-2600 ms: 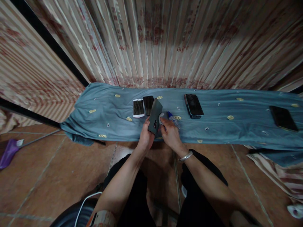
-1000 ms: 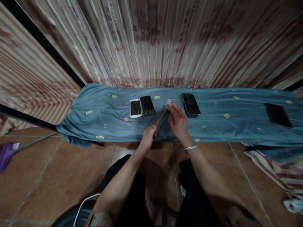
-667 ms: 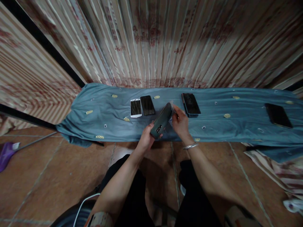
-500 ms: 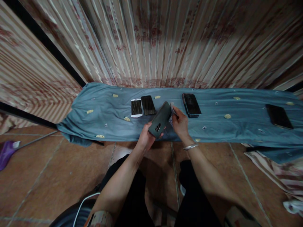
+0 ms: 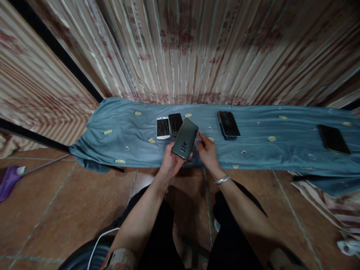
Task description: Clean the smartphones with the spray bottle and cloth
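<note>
A striped, reddish patterned curtain (image 5: 197, 48) hangs behind a long low desk draped in a blue-grey cloth (image 5: 126, 131) with small yellow motifs, set on a brown tiled floor (image 5: 56, 210). The left hand (image 5: 170, 163) holds a dark grey phone (image 5: 185, 138) back-up above the near edge of the desk, its fingers closed round the lower end, camera cluster facing the viewer. The right hand (image 5: 207, 153) sits just beside the phone's right edge, fingers pinched on a small pale wad, perhaps a wipe (image 5: 199, 137), too small to tell for sure. The step in hand looks like wiping the phone's back; the next stroke would call for a steady left grip and light pressure near the lenses. On the cloth lie a white phone (image 5: 163, 127), a black phone (image 5: 176, 124) touching it, another dark phone (image 5: 228, 125) and one far right (image 5: 333, 139). No brand or writing is legible.
</note>
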{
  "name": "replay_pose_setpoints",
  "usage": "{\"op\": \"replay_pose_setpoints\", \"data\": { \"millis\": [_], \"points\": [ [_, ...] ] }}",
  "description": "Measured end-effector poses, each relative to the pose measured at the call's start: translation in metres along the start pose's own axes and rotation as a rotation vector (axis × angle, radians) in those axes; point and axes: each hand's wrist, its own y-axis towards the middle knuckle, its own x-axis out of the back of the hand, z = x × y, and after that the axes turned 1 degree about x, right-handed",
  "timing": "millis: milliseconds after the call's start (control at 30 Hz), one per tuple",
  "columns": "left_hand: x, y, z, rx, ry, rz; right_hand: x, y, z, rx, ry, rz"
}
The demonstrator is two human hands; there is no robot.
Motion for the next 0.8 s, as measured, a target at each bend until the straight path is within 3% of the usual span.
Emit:
{"op": "replay_pose_setpoints", "data": {
  "millis": [233, 433, 633, 800],
  "points": [
    [0.002, 0.003, -0.007, -0.040, -0.032, 0.000, -0.003, -0.019, 0.016, 0.083, -0.115, 0.146],
    [0.005, 0.008, -0.011, -0.071, -0.026, -0.004, -0.004, -0.037, 0.026, 0.300, -0.280, 0.281],
    [0.008, 0.011, -0.010, -0.062, 0.055, 0.010, -0.002, -0.051, 0.042, 0.467, -0.528, 0.318],
    [0.009, 0.013, -0.005, -0.066, 0.081, 0.019, 0.009, -0.038, 0.042, 0.367, -0.308, 0.259]
  ]
}}
